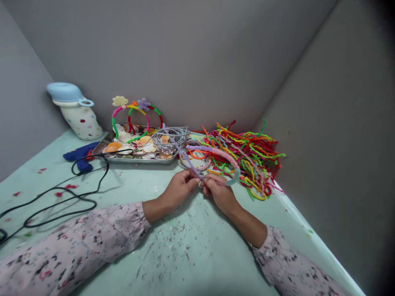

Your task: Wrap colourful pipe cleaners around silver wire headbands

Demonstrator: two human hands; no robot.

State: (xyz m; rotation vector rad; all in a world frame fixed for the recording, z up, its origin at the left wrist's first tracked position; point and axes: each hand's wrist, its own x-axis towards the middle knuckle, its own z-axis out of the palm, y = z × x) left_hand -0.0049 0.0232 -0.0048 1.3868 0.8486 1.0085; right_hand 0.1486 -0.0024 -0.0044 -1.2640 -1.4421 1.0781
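A curved headband wrapped in fuzzy purple, pink and pale teal pipe cleaner arcs above my right hand. That hand is closed, its fingertips pinching the band near its near end. My left hand is closed as well, thumb and finger on a lilac pipe cleaner. The long free end of this stem points up and away to the left. The fingertips of both hands almost meet, and they hide just how the stem joins the band.
A heap of colourful pipe cleaners lies at the right back. Behind my left hand, a metal tray holds shells, a wire bundle and flowered headbands. Farther left are a blue glue gun, its black cord and a bottle.
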